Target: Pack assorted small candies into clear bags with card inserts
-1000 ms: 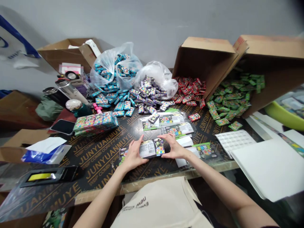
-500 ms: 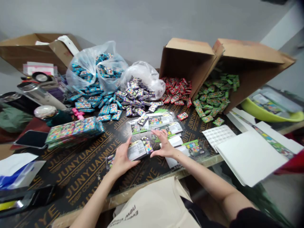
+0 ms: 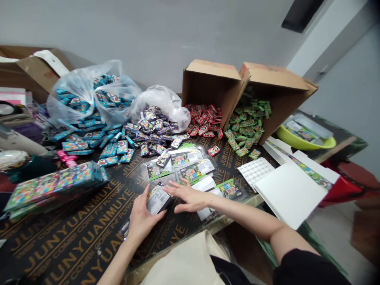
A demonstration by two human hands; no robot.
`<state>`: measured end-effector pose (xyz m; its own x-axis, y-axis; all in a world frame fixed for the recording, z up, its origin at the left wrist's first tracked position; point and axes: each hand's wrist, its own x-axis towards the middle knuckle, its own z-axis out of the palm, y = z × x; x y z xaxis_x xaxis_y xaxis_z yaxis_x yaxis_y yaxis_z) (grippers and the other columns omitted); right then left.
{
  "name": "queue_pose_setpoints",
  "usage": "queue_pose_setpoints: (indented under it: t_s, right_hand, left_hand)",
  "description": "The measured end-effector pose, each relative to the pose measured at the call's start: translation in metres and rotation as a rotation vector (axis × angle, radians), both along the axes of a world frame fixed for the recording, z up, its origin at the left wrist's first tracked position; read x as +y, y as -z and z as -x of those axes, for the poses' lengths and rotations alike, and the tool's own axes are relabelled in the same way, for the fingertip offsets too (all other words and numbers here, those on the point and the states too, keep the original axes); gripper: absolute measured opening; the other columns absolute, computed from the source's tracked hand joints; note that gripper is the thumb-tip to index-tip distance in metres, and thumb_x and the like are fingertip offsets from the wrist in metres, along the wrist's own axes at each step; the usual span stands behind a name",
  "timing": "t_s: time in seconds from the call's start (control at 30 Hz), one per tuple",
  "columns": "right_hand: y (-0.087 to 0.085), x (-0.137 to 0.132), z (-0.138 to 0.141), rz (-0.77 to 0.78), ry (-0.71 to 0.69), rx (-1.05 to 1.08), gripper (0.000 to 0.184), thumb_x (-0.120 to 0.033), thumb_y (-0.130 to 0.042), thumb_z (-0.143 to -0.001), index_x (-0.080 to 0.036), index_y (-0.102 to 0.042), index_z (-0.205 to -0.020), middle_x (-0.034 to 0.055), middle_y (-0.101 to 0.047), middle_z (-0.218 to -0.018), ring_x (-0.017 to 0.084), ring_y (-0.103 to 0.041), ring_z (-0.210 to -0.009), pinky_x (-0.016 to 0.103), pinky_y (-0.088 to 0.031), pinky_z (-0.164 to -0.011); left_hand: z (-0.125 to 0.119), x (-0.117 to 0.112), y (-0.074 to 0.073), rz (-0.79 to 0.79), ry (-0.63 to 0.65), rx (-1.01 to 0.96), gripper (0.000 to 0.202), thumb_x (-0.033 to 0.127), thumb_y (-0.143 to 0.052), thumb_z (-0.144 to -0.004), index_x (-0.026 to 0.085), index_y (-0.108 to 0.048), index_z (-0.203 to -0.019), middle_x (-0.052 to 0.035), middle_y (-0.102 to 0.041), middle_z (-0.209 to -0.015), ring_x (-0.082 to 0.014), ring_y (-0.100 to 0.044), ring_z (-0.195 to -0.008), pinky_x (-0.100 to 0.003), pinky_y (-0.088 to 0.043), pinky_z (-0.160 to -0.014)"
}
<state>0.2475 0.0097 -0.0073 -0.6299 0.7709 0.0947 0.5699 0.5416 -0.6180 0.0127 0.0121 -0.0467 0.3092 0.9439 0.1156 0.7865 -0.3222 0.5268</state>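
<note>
My left hand point(image 3: 142, 215) grips a clear packet point(image 3: 157, 198) filled with small colourful packs, near the front edge of the black plywood table point(image 3: 77, 233). My right hand point(image 3: 186, 196) lies with fingers stretched flat, touching the packet's right end. Just beyond the hands lie more flat clear packets with green headers point(image 3: 181, 164). Another green-header packet point(image 3: 230, 190) and a white card lie to the right of my right hand.
Heaps of small packs cover the back of the table: blue ones in a plastic bag point(image 3: 89, 99), purple ones point(image 3: 151, 130), red ones point(image 3: 204, 116) and green ones point(image 3: 246, 126) spilling from tipped cardboard boxes. A stack of filled packets point(image 3: 53, 186) lies left. White sheets point(image 3: 289, 192) and a green basin point(image 3: 305, 136) sit right.
The camera has swung right. The packet has tilted up in my left hand, and my right hand has opened flat over its right end.
</note>
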Motion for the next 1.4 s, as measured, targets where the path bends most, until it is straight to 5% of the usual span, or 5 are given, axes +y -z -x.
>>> queue_pose_setpoints:
  t_s: [0.2, 0.3, 0.67, 0.87, 1.4]
  right_hand:
    - [0.012, 0.075, -0.125, -0.005, 1.011, -0.355, 0.058, -0.047, -0.045, -0.083, -0.026, -0.030, -0.135, 0.0137, -0.040, -0.132, 0.029, -0.038, -0.120, 0.052, -0.028, -0.095]
    - [0.017, 0.095, -0.170, 0.157, 1.133, -0.522, 0.069, -0.047, -0.060, -0.069, -0.020, -0.039, -0.129, 0.0181, -0.048, -0.122, 0.034, -0.043, -0.114, 0.051, -0.034, -0.089]
    - [0.003, 0.089, -0.158, 0.084, 1.068, -0.369, 0.082, -0.029, -0.065, -0.057, -0.019, -0.033, -0.131, 0.0121, -0.043, -0.107, 0.026, -0.052, -0.098, 0.035, -0.041, -0.082]
    - [-0.004, 0.032, -0.070, -0.019, 0.565, 0.190, 0.071, -0.030, -0.069, -0.057, -0.025, -0.043, -0.123, 0.0050, -0.047, -0.110, 0.022, -0.051, -0.100, 0.036, -0.041, -0.089]
    - [0.005, -0.030, 0.016, -0.050, 0.421, 0.355, 0.086, -0.036, -0.074, -0.056, -0.024, -0.032, -0.130, 0.0084, -0.044, -0.129, 0.027, -0.041, -0.117, 0.043, -0.029, -0.099]
  left_hand:
    - [0.001, -0.001, -0.013, 0.113, 0.309, 0.349, 0.089, 0.033, -0.061, -0.060, 0.028, -0.019, -0.138, -0.0107, -0.048, -0.113, -0.0295, -0.047, -0.102, -0.041, -0.040, -0.083]
    - [-0.008, 0.000, -0.020, 0.100, 0.450, 0.446, 0.085, 0.021, -0.060, -0.055, 0.036, -0.029, -0.133, -0.0098, -0.041, -0.126, -0.0303, -0.043, -0.109, -0.042, -0.040, -0.083]
    - [-0.044, 0.009, -0.020, 0.120, 0.533, 0.594, 0.080, 0.033, -0.079, -0.034, 0.022, -0.053, -0.109, -0.0173, -0.047, -0.112, -0.0382, -0.046, -0.099, -0.049, -0.042, -0.075]
    - [-0.031, 0.005, -0.025, 0.132, 0.560, 0.456, 0.050, 0.029, -0.070, -0.052, 0.022, -0.056, -0.099, -0.0122, -0.047, -0.106, -0.0334, -0.045, -0.101, -0.044, -0.043, -0.078]
    - [0.007, 0.000, -0.048, 0.279, 0.283, -0.340, 0.111, 0.023, -0.073, -0.054, 0.023, -0.004, -0.140, -0.0080, -0.048, -0.120, -0.0229, -0.049, -0.108, -0.037, -0.034, -0.097]
